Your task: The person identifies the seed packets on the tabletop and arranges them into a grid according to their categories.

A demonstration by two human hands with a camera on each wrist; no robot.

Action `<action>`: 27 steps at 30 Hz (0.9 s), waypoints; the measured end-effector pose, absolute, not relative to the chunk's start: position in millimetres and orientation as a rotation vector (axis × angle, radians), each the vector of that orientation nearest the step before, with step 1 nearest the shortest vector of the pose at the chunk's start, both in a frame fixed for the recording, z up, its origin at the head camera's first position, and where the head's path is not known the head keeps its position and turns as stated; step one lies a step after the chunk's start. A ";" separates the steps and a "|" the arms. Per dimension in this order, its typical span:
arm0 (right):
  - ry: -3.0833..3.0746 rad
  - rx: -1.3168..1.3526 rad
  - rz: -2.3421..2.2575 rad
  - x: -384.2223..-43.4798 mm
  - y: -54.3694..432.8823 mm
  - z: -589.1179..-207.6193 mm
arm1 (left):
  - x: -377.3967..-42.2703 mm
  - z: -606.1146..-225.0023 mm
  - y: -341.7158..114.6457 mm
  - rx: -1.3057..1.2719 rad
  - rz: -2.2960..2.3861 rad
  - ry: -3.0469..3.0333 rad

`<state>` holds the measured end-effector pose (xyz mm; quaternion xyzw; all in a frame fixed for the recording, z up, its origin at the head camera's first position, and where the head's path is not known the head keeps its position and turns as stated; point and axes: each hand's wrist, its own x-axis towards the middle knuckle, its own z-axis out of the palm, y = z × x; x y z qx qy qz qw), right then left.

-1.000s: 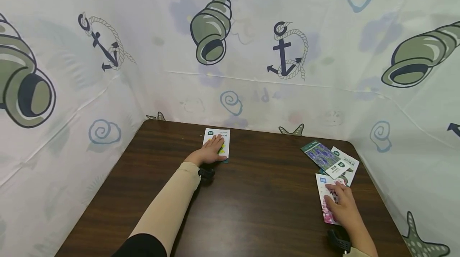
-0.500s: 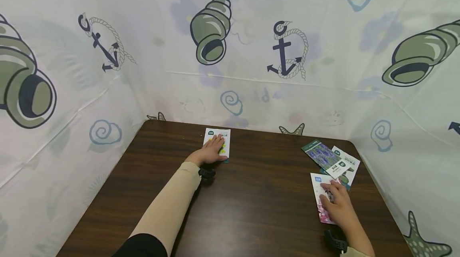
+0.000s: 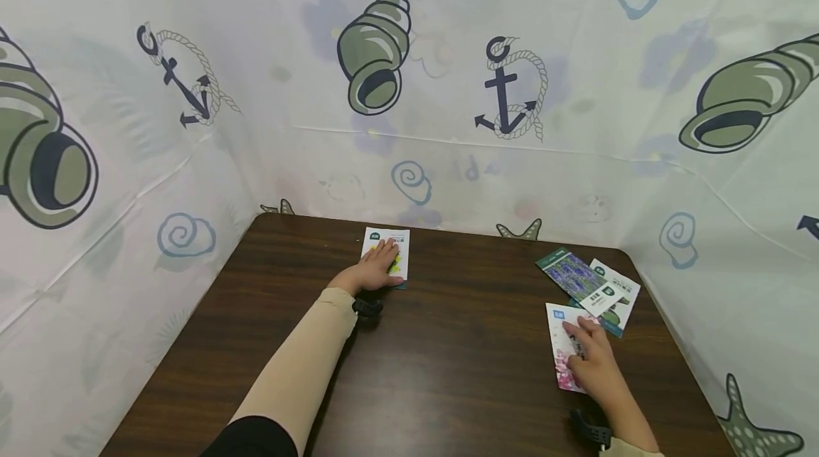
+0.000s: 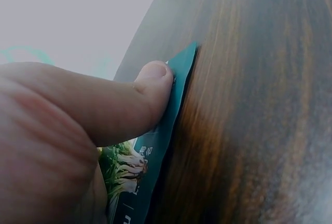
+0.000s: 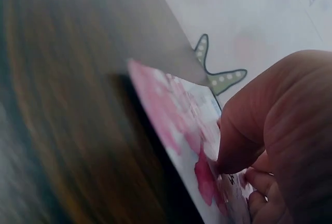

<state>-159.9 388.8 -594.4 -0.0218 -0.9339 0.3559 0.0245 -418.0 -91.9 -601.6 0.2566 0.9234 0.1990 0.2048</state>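
Flat across a white seed packet (image 3: 403, 269) at the back of the table lies my left hand (image 3: 367, 271), its fingers spread over the printed front. The left wrist view has the thumb resting along the packet's teal edge (image 4: 179, 92). At the right, my right hand (image 3: 595, 361) holds a pink-flowered seed packet (image 3: 558, 343), with thumb and bent fingers on it. In the right wrist view that packet's near edge stands slightly off the table, with a dark shadow under it. A purple-flowered packet (image 3: 569, 276) overlaps a white and green packet (image 3: 630, 293) just beyond this hand.
All the packets are on a dark brown wooden table (image 3: 448, 357). White fabric (image 3: 448, 180) printed with shells, anchors and starfish hangs around its back and sides. A black strap (image 3: 367, 308) circles the left wrist.
My right hand has moved a little left and slightly away from me, taking the pink-flowered packet along. The left hand and its packet have stayed in place.
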 end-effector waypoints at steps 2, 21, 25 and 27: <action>-2.886 -0.046 1.093 -160.5 386.7 -595.3 | -417.8 -602.2 -92.0 0.718 0.560 2.577; -2.813 0.109 1.015 -170.4 352.6 -603.3 | -419.5 -604.8 -94.0 0.755 0.573 2.572; -2.796 0.122 1.021 -171.1 348.4 -603.6 | -419.2 -604.6 -94.1 0.751 0.573 2.577; -2.770 0.135 1.034 -171.5 347.9 -603.5 | -419.4 -605.6 -94.3 0.751 0.575 2.579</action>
